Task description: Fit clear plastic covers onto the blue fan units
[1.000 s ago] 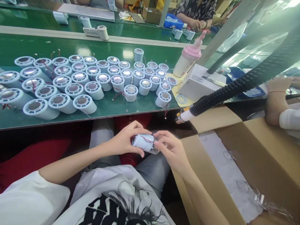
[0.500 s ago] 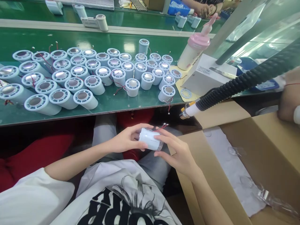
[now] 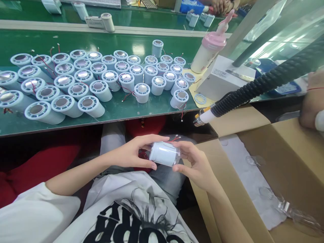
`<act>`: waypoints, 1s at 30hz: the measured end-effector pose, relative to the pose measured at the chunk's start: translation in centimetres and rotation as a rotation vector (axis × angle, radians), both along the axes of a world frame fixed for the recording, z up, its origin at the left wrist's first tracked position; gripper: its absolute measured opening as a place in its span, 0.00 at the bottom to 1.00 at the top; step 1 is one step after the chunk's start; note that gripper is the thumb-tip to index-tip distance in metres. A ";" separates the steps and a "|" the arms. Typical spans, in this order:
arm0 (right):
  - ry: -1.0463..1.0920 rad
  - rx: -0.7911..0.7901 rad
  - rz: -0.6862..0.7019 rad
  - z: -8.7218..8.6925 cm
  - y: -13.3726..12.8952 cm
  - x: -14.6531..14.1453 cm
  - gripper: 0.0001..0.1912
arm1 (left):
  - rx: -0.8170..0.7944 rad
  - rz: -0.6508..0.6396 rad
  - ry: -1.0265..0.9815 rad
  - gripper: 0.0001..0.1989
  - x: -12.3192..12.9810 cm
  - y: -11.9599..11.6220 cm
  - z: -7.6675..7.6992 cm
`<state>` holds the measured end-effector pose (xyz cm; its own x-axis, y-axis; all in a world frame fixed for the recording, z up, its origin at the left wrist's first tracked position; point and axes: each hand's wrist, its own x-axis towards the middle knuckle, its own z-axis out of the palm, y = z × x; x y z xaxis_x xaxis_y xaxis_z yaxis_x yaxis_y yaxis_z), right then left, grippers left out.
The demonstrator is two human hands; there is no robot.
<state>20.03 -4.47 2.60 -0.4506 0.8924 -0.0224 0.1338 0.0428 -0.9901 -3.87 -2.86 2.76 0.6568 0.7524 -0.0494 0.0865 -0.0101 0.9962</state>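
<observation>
Along the left of the glossy green bench (image 3: 121,113), pale-blue fan-topped cylinders (image 3: 87,103) stand crowded together, thin wires trailing among them; behind, a pale rail (image 3: 141,36) crosses the surface. Below the bench's front edge, something red (image 3: 43,165) fills the shadow. Next, over the lap, the left hand (image 3: 131,152) grips one end of a single cylinder (image 3: 162,154), tilted on its side, with clear plastic at its right end. The right hand (image 3: 194,160) pinches that end, thumb below, fingers above. Farther right stand a pink-topped bottle (image 3: 207,50) and a white block (image 3: 215,76), a co-worker's hands (image 3: 222,6) beyond. A black ribbed hose (image 3: 253,84) slants over an open carton (image 3: 291,148) holding clear plastic pieces (image 3: 298,214); another person's arm (image 3: 311,101) shows at the far right.
</observation>
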 end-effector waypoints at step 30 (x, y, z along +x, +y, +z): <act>0.249 -0.706 -0.103 -1.1 -0.1 -2.2 0.29 | 0.151 -0.068 0.025 0.34 -0.4 0.1 -0.2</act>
